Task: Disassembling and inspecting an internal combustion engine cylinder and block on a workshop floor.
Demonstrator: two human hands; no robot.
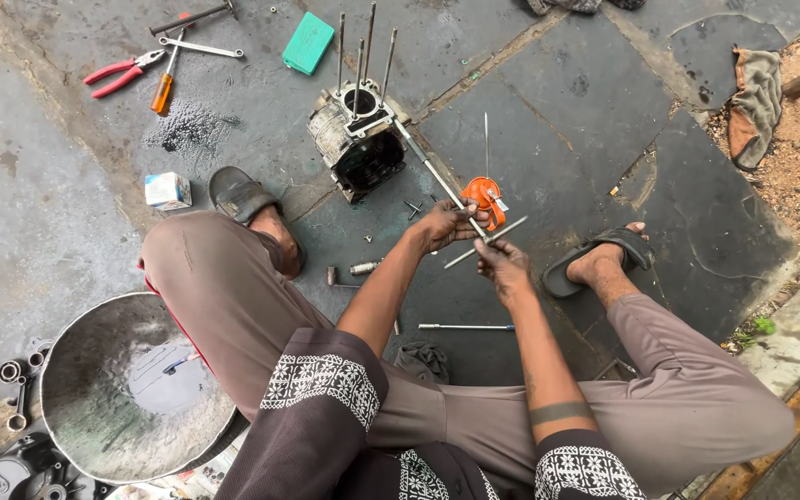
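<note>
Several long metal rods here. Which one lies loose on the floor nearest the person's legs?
The horizontal rod just below the right hand. The other rods are held or stand upright from the engine block.

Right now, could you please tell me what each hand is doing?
Left hand: closed on a long rod that runs up to the engine block.
Right hand: closed on a short rod.

Small white-blue carton (168, 190) by sandal; green case (308, 43), perhaps plastic.
</note>
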